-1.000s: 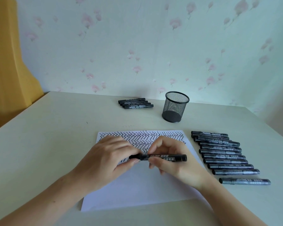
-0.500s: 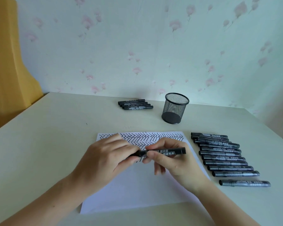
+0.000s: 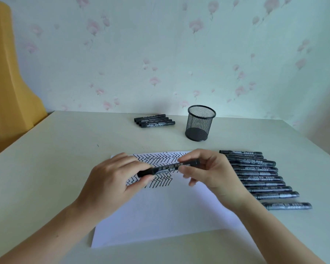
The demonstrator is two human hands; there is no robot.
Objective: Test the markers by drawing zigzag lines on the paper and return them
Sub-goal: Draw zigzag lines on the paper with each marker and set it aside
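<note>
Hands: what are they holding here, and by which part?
One black marker, held over the paper. The left hand pinches its left end, the right hand its right half.

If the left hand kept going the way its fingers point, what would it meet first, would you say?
Probably the right hand, which grips the other end of the marker the left hand holds.

Both bare forearms reach in from the lower edge and meet near the middle. The left hand [image 3: 112, 180] lies back up, its fingers curled, with thumb and fingertips pinching one end of a black marker [image 3: 169, 167]. The right hand [image 3: 213, 174] faces it, thumb and forefinger pinching the other end, remaining fingers loosely bent beneath.
</note>
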